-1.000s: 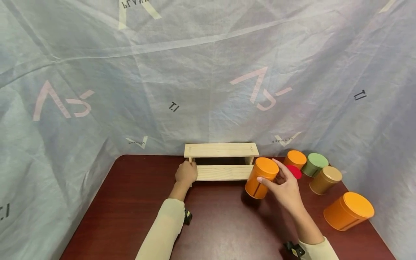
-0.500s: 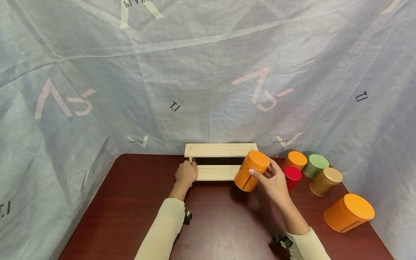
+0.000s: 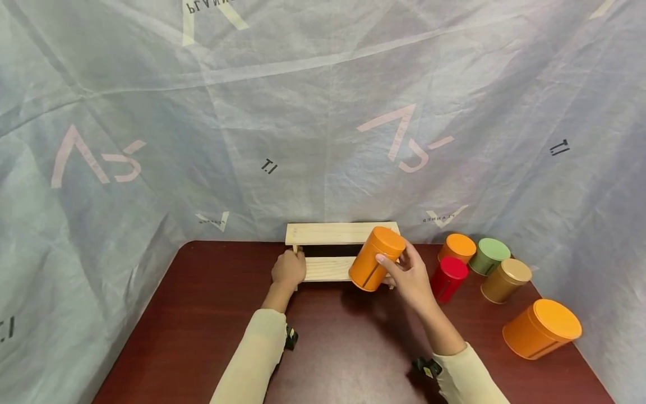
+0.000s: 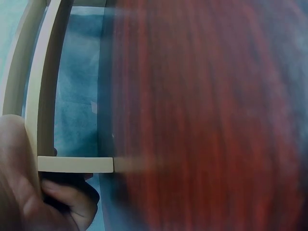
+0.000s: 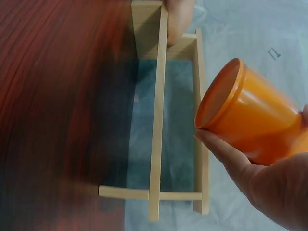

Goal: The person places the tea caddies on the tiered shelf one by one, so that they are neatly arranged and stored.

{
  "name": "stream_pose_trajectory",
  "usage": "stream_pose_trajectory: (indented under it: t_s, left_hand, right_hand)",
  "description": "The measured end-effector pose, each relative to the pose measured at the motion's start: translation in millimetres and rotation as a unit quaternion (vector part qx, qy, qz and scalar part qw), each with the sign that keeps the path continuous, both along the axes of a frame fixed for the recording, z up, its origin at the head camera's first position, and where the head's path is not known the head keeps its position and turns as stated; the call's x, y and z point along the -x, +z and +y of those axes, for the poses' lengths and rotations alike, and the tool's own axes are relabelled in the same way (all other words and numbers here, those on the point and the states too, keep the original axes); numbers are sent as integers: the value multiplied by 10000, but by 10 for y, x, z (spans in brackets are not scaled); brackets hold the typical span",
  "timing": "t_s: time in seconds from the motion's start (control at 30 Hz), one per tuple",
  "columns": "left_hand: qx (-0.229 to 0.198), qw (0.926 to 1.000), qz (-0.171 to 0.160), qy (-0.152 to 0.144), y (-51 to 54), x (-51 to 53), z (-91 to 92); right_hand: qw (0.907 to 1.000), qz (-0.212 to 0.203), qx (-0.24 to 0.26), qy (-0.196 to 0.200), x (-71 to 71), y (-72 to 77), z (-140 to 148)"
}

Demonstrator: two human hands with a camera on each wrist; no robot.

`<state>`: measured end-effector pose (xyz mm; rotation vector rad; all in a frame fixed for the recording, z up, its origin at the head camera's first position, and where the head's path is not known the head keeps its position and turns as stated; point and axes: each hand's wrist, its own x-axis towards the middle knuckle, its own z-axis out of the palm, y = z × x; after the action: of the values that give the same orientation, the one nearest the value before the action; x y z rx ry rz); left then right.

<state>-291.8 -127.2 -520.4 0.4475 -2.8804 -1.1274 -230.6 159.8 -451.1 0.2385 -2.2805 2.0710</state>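
Observation:
A small two-tier wooden shelf point(image 3: 330, 268) stands at the back of the table. At its left end my left hand point(image 3: 289, 269) grips the frame; in the left wrist view the thumb and a finger point(image 4: 70, 195) lie around the lower board near the upright. My right hand point(image 3: 414, 279) holds an orange canister point(image 3: 374, 261) between thumb and fingers. The canister is tilted, raised off the table, and covers the shelf's right part in the head view. In the right wrist view its round base point(image 5: 220, 95) appears close to the shelf's upper board point(image 5: 201, 168).
On the right stand a red canister point(image 3: 448, 279), a smaller orange canister point(image 3: 458, 247), a green canister point(image 3: 488, 257) and a gold canister point(image 3: 504, 281). A large orange canister point(image 3: 541, 330) is nearer the table's right edge. Grey printed sheeting point(image 3: 323, 140) hangs behind the dark red table point(image 3: 202, 336).
My right hand has carried the orange canister leftward and a little up, in front of the shelf. The red canister has come into fuller view. My left hand stays on the shelf's left end.

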Motion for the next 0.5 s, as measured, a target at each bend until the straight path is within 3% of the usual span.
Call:
stream_pose_trajectory:
  t_s: [0.2,0.5]
  left_hand:
    - [-71,9999,86,0,-19,-20,13]
    - [-83,9999,87,26,-22,29,-6]
  right_hand:
    - [9992,-247,257,183,9,-11,-114]
    - [9982,53,406,442,101,-29,-320]
